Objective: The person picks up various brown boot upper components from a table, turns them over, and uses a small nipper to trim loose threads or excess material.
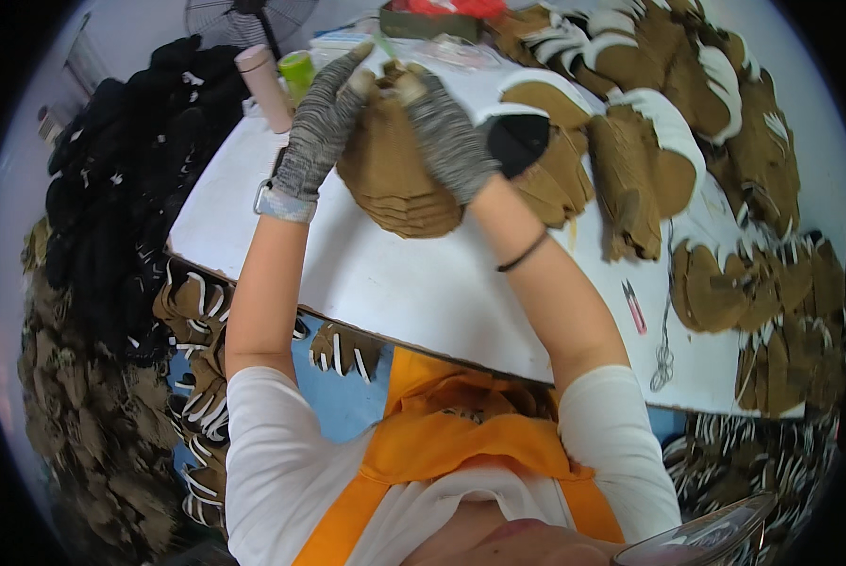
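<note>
One left hand (326,118): brown knitted stack (394,174) held near its top.
Right hand (443,132): same stack held opposite.
Red-handled snips (635,307): laid right of both hands.

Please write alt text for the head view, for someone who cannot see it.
The right hand grips layered brown fabric over a white table, with the left hand beside it; both wear grey gloves. Brown-and-white fabric pieces lie at right, a black pile at left.
</note>
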`<action>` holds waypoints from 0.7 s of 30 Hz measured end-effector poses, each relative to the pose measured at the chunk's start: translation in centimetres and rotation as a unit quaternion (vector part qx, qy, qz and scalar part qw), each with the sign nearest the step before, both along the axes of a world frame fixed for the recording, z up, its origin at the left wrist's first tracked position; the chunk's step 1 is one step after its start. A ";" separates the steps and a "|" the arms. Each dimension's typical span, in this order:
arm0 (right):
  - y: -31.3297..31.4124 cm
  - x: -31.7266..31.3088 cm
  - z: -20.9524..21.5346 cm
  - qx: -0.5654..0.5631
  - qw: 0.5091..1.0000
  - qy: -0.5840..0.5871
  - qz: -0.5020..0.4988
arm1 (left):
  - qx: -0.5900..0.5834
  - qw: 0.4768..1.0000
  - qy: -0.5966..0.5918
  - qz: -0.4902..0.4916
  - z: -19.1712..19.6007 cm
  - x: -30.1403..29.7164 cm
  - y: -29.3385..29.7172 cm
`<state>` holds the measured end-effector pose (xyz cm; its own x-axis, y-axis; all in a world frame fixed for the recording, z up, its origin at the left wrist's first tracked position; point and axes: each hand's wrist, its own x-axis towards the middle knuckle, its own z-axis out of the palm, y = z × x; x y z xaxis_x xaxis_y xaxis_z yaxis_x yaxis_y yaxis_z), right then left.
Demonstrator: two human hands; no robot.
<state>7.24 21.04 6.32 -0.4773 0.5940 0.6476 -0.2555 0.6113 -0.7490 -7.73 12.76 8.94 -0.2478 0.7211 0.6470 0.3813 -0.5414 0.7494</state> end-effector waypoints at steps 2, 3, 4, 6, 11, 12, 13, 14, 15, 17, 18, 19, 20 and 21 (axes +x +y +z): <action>-1.4 -0.4 -1.9 0.044 0.995 0.005 -0.090 | -0.043 0.976 0.186 0.101 -1.0 2.0 -0.9; -1.9 0.2 -2.4 0.008 0.995 -0.050 -0.086 | -0.022 0.938 0.240 0.250 -2.9 2.5 -1.0; -2.0 0.6 -2.6 0.001 0.996 -0.062 -0.066 | 0.006 0.973 0.138 0.182 -3.5 2.3 -0.8; -2.0 2.3 -2.5 -0.054 0.990 -0.125 -0.034 | 0.005 0.991 0.060 0.117 -3.6 2.3 -1.1; 1.9 12.0 -6.0 0.140 0.939 -0.053 -0.310 | 0.045 0.993 0.016 0.104 -4.5 1.9 -2.0; 4.5 14.8 -8.4 -0.018 0.947 0.012 -0.322 | 0.078 0.992 0.006 0.095 -4.0 3.2 -1.9; 5.8 17.7 -9.5 -0.177 0.951 0.125 -0.220 | 0.062 0.988 0.049 0.134 -4.2 2.8 -1.7; 6.5 18.8 -10.5 -0.251 0.918 0.094 -0.292 | 0.044 0.980 0.092 0.169 -4.4 2.5 -1.1; 7.3 19.7 -11.6 -0.328 0.876 0.066 -0.348 | 0.031 0.988 0.057 0.143 -4.2 2.9 -0.9; 6.4 19.6 -13.0 -0.263 0.902 -0.027 -0.342 | -0.004 0.994 0.029 0.101 -3.5 3.3 -1.5; 6.0 19.6 -13.7 -0.229 0.910 -0.072 -0.339 | -0.020 0.997 0.015 0.077 -3.3 3.4 -1.6; 5.8 18.8 -13.5 -0.230 0.892 -0.111 -0.374 | -0.013 0.993 0.022 0.115 -4.0 2.3 -1.7; 4.7 18.5 -12.6 -0.272 0.894 -0.078 -0.349 | -0.008 0.975 0.083 0.204 -3.9 3.0 -2.0; 3.7 18.5 -11.6 -0.312 0.892 -0.044 -0.323 | -0.001 0.946 0.143 0.289 -4.0 4.1 -2.6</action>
